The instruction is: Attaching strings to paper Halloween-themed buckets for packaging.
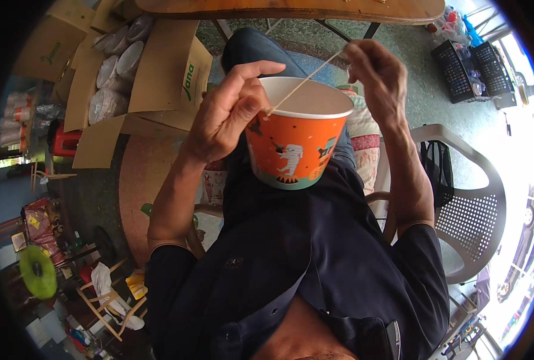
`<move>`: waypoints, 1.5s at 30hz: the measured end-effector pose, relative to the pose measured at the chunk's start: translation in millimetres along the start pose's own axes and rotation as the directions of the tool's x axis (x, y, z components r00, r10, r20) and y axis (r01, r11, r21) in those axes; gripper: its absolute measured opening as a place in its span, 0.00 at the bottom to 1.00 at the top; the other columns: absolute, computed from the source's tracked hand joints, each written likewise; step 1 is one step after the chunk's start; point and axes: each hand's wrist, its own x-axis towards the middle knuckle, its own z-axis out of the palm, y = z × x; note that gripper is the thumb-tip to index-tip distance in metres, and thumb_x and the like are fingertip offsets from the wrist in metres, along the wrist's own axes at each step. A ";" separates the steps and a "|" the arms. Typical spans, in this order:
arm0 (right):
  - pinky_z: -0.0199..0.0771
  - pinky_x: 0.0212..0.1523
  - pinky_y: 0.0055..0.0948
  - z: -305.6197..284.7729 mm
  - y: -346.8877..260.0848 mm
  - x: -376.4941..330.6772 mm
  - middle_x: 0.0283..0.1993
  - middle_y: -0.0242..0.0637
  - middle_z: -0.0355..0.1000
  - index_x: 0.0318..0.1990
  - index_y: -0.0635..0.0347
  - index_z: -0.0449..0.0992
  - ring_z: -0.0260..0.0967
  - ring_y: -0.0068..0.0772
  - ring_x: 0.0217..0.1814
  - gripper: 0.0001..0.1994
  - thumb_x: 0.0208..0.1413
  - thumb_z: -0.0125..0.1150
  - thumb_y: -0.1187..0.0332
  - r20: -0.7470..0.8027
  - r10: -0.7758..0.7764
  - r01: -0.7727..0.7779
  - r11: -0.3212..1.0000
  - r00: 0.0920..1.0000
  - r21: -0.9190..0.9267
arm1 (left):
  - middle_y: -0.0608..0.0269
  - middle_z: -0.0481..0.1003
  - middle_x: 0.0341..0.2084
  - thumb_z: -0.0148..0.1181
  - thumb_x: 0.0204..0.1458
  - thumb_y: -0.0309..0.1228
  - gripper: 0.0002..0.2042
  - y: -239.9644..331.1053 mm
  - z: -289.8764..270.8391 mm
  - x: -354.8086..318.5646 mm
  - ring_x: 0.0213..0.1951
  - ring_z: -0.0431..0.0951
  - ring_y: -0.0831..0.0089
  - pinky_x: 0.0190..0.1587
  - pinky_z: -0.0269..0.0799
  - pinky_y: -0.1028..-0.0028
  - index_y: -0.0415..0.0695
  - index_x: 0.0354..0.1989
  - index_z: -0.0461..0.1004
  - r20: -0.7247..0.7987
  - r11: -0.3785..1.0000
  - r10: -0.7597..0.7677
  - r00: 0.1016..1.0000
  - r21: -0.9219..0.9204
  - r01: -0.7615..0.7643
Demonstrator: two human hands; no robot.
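Observation:
An orange paper bucket (pixel 297 147) with a white rim and cartoon figures rests upright on my lap, its mouth facing up. My left hand (pixel 234 111) grips the bucket's left side by the rim, with the index finger stretched over the opening. A thin, light-coloured string (pixel 306 80) runs from a small knot beside the left thumb, across the mouth, up to the right. Its other end is pinched in the fingertips of my right hand (pixel 378 72), raised beyond the bucket's right rim. The string looks taut. The left fingers inside the bucket are partly hidden.
Open cardboard boxes (pixel 162 66) with stacked white bowls (pixel 114 75) stand at the left. A wooden table (pixel 291 8) edge lies ahead. Black crates (pixel 459 72) sit at the far right, and a plastic chair (pixel 468 222) stands by my right arm.

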 end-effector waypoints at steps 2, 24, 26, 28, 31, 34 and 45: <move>0.73 0.30 0.21 -3.7 -4.2 -1.1 0.28 0.30 0.76 0.44 0.65 0.82 0.72 0.19 0.27 0.12 0.66 0.66 0.63 -0.099 -0.060 0.078 0.980 0.993 0.185 | 0.63 0.76 0.25 0.45 0.74 0.37 0.19 1.5 5.9 3.1 0.32 0.78 0.76 0.40 0.74 0.74 0.37 0.64 0.66 -0.038 0.996 -0.013 0.999 0.088 0.016; 0.74 0.40 0.27 -19.6 13.1 14.4 0.37 0.28 0.74 0.55 0.64 0.80 0.70 0.18 0.42 0.32 0.67 0.56 0.39 0.580 -0.136 -0.008 0.971 0.803 0.240 | 0.70 0.68 0.22 0.34 0.74 0.53 0.26 -50.6 -19.7 30.6 0.26 0.66 0.78 0.31 0.66 0.75 0.43 0.38 0.71 -0.524 0.753 -0.292 0.800 -0.642 -0.146; 0.70 0.38 0.23 -21.3 -1.5 11.4 0.35 0.26 0.74 0.54 0.65 0.80 0.66 0.15 0.37 0.28 0.65 0.64 0.44 0.650 -0.149 0.097 0.989 0.745 0.115 | 0.68 0.69 0.24 0.33 0.74 0.54 0.27 -72.0 -35.8 23.2 0.27 0.68 0.77 0.32 0.68 0.75 0.43 0.37 0.71 -0.391 0.679 -0.206 0.897 -0.717 -0.157; 0.64 0.34 0.20 -12.3 -2.2 5.2 0.31 0.24 0.74 0.49 0.64 0.82 0.64 0.12 0.34 0.22 0.62 0.70 0.52 0.664 -0.039 -0.027 0.996 0.747 0.090 | 0.63 0.75 0.31 0.30 0.73 0.57 0.31 -101.4 -48.2 22.1 0.28 0.71 0.75 0.35 0.71 0.75 0.42 0.41 0.73 -0.152 0.600 -0.075 0.985 -0.796 -0.077; 0.61 0.30 0.20 -9.7 -12.1 -2.4 0.25 0.22 0.72 0.41 0.63 0.84 0.61 0.11 0.28 0.15 0.61 0.73 0.59 0.566 0.017 -0.062 0.996 0.824 0.061 | 0.58 0.79 0.39 0.30 0.73 0.56 0.32 -98.0 -36.9 24.8 0.33 0.75 0.74 0.40 0.73 0.74 0.40 0.48 0.75 -0.455 0.932 -0.251 0.855 -0.351 0.087; 0.61 0.28 0.21 -12.8 -26.5 -5.7 0.26 0.24 0.71 0.36 0.65 0.83 0.60 0.13 0.28 0.13 0.59 0.74 0.62 0.515 0.114 -0.069 0.992 0.850 -0.105 | 0.60 0.80 0.49 0.46 0.72 0.48 0.22 -21.5 -34.0 38.4 0.50 0.79 0.68 0.52 0.74 0.67 0.41 0.51 0.77 -0.311 0.971 0.173 0.934 0.215 -0.109; 0.61 0.25 0.17 -29.0 -37.9 -3.5 0.29 0.26 0.73 0.46 0.62 0.83 0.63 0.13 0.25 0.11 0.70 0.58 0.65 0.386 0.046 -0.110 0.983 0.921 0.145 | 0.69 0.77 0.23 0.69 0.60 0.36 0.22 20.4 -8.3 21.2 0.30 0.77 0.83 0.37 0.71 0.79 0.41 0.59 0.74 0.002 0.951 -0.174 0.985 0.260 0.167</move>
